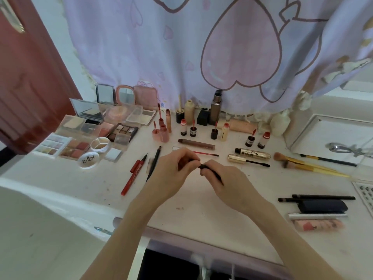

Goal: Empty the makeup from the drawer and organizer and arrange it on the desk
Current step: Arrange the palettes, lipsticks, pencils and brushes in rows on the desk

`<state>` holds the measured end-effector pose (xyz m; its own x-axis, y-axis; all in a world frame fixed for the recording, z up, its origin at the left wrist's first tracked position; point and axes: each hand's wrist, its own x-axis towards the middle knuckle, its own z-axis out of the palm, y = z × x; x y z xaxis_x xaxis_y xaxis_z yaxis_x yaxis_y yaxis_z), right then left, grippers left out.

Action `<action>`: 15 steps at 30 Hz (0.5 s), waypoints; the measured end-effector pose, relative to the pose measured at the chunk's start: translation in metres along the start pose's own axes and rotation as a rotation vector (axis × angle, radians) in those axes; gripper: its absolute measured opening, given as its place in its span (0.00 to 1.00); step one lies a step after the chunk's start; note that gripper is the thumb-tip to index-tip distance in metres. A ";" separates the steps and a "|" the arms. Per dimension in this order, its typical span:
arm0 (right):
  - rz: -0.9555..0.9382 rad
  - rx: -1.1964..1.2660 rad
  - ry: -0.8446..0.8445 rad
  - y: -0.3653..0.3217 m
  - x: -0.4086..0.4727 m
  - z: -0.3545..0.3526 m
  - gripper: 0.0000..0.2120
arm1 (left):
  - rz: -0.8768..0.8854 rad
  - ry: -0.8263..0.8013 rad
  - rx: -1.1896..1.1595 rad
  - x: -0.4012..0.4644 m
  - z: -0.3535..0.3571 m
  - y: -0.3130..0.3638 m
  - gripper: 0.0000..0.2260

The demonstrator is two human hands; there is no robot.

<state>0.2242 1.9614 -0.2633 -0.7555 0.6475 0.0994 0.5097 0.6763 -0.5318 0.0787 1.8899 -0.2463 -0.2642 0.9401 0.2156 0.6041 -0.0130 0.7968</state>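
Here, both hands' grip pinching dark pen (210, 170), clear lid (88, 159) reading "plpl".

Both hands, left hand (173, 168) and right hand (220, 178), fingers curled, fingertips meeting.

I am holding a black pencil (210, 171) between my left hand (171, 170) and right hand (224, 178). Left of my left hand a red liner (132, 175) is lying on the white desk (191, 215). Right of my right hand, a gold mascara tube (253, 153) is showing black lettering, and gold-handled brushes (308, 163) are showing tan bristles. Beyond both hands, a pale lilac curtain (161, 47) is hanging, patterned with pink hearts outlined in dark mauve.
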 end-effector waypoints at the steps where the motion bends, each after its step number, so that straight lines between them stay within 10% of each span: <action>1: -0.016 -0.018 -0.003 -0.002 0.000 0.001 0.11 | -0.006 -0.012 -0.007 -0.001 -0.002 -0.002 0.03; 15: -0.012 0.060 -0.153 -0.016 0.009 0.013 0.10 | -0.066 0.008 -0.130 -0.016 -0.011 -0.024 0.09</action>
<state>0.2035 1.9521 -0.2651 -0.8174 0.5757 -0.0210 0.4786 0.6584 -0.5809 0.0602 1.8718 -0.2626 -0.3063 0.9376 0.1645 0.4834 0.0043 0.8754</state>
